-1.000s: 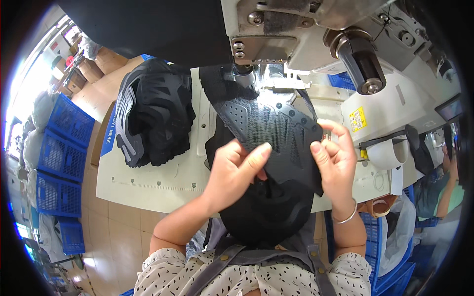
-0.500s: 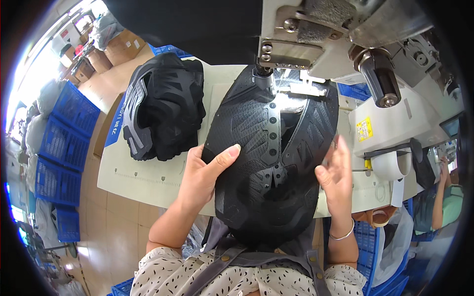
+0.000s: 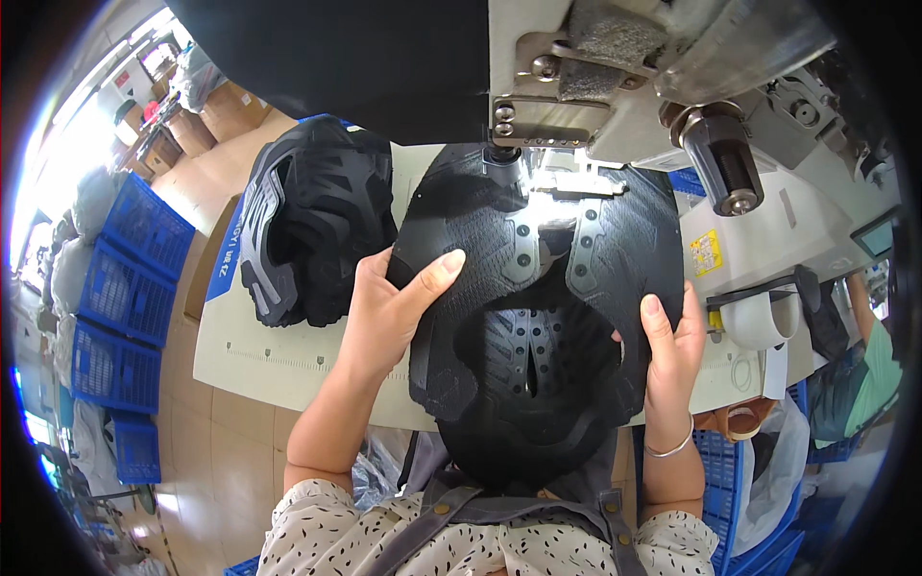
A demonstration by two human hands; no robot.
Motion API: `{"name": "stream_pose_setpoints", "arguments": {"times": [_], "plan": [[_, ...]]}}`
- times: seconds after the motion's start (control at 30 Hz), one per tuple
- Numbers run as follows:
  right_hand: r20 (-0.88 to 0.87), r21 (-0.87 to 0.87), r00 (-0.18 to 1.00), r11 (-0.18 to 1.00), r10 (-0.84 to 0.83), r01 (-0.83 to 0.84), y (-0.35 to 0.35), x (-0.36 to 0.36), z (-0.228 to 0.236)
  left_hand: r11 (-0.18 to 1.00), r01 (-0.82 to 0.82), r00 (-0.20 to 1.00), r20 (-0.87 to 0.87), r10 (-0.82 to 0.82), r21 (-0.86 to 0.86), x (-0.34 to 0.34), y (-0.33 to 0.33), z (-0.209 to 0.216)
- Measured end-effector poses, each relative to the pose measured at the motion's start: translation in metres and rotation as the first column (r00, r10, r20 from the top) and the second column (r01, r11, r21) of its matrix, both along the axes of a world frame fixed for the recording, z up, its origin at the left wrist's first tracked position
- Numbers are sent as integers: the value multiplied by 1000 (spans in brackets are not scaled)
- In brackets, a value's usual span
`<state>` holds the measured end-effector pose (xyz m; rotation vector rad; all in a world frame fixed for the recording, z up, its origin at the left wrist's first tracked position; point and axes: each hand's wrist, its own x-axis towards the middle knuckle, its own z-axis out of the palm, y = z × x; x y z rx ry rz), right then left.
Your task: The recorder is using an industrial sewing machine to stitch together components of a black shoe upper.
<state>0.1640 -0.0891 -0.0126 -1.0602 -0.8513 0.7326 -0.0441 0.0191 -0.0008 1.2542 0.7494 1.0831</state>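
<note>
A black textured shoe upper (image 3: 485,240) with eyelet strips lies spread under the sewing machine head (image 3: 552,120). My left hand (image 3: 389,307) grips its left edge, thumb on top and fingers hidden beneath. At its right edge, my right hand (image 3: 674,341) holds it with the thumb on the surface. Through its wide opening shows another black shoe upper (image 3: 523,446), hanging toward my lap. The machine's foot and bright lamp sit over the far part of the held upper; the needle cannot be made out.
A pile of black shoe uppers (image 3: 331,192) stands on the pale table (image 3: 240,370) to the left. Blue crates (image 3: 120,307) are stacked on the left floor. A white cup-like holder (image 3: 759,317) is at the right. Another person's green sleeve (image 3: 879,379) shows at far right.
The held upper has spread apart, its opening widening to show the one below. My right hand has moved slightly right and closed on its edge. My left hand keeps its grip.
</note>
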Motion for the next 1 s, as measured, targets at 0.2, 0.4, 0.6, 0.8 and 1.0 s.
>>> {"name": "stream_pose_setpoints", "arguments": {"times": [0.2,0.4,0.6,0.8,1.0], "plan": [[-48,-28,998,999,30,-31,20,11,4,1000,10,999,34,-9,-10,7,17,3],[-74,-52,996,997,47,-51,33,20,6,999,33,999,32,-33,-20,12,39,6],[-43,-13,998,999,49,-49,36,23,5,998,68,996,54,-68,11,12,50,5],[40,-134,999,991,33,-28,61,42,10,1000,13,988,154,-10,-23,26,47,8],[-165,167,957,963,239,-212,145,58,-12,740,-590,798,93,596,324,-26,88,20]]}}
